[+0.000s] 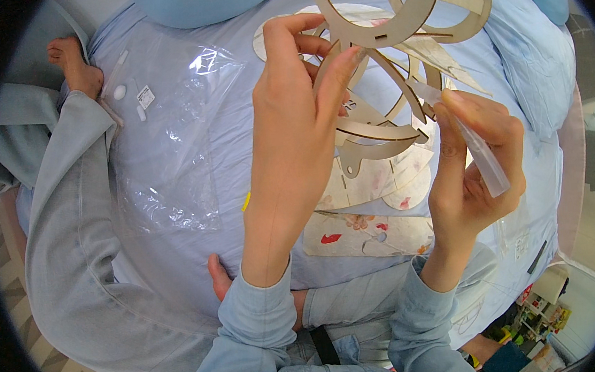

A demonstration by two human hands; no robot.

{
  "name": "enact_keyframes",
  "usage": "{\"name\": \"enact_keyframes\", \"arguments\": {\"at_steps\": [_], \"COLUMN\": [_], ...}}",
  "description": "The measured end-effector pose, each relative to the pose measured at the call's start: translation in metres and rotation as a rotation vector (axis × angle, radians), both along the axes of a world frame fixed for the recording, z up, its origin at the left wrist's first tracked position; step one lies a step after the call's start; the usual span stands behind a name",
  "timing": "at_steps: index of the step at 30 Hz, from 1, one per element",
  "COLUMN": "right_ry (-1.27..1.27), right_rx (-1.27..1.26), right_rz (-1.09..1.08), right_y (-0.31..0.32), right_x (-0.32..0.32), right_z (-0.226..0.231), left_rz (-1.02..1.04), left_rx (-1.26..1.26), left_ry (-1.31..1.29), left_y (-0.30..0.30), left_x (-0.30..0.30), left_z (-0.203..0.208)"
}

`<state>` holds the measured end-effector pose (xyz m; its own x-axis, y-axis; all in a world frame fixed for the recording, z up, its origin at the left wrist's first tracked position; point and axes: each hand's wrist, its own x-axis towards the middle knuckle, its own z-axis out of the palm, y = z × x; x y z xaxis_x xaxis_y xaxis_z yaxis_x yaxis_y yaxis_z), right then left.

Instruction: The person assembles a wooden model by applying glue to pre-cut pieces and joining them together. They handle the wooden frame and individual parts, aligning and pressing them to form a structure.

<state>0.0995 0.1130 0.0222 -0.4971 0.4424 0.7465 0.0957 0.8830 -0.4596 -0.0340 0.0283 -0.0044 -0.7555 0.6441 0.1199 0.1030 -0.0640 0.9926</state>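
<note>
My left hand [298,109] is closed on a partly built wooden frame [376,36], made of thin laser-cut rings and curved ribs, and holds it up above the bed. In my right hand [479,144] is a slim translucent white glue tube [485,161], gripped between thumb and fingers. The tube's narrow tip [421,91] meets or nearly meets a curved rib of the frame; exact contact I cannot tell. Beneath the frame lie flat wooden panels printed with flowers, one of them a long floral panel [368,235]. Some of the frame's inner joints are hidden behind my left fingers.
A clear plastic sheet [165,147] spreads over the light blue bedsheet at the left. Beside it lie a small white cap-like piece [119,92] and a printed label [145,97]. Another person's bare foot [77,67] rests at the far left. Blue pillows [206,3] line the back.
</note>
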Motion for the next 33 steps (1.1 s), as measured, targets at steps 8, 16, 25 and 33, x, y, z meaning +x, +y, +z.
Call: {"name": "enact_keyframes", "arguments": {"at_steps": [8,16,25,33], "right_ry": [0.02,-0.007,-0.027,-0.023], "right_rx": [-0.023,-0.027,-0.035,-0.054], "right_rz": [0.008,-0.005,0.011,0.035], "right_y": [0.002,0.003,0.003,-0.002], "right_x": [0.003,0.006,0.008,0.003], "right_z": [-0.001,0.001,0.004,0.007], "left_rz": [0.013,-0.01,-0.001,0.018], "left_rx": [-0.001,0.021,0.035,0.054], "left_ry": [0.002,-0.018,-0.012,-0.009], "left_y": [-0.001,0.003,0.002,-0.008], "left_x": [-0.001,-0.001,-0.005,-0.012], "left_z": [0.0,-0.005,-0.007,-0.005]}}
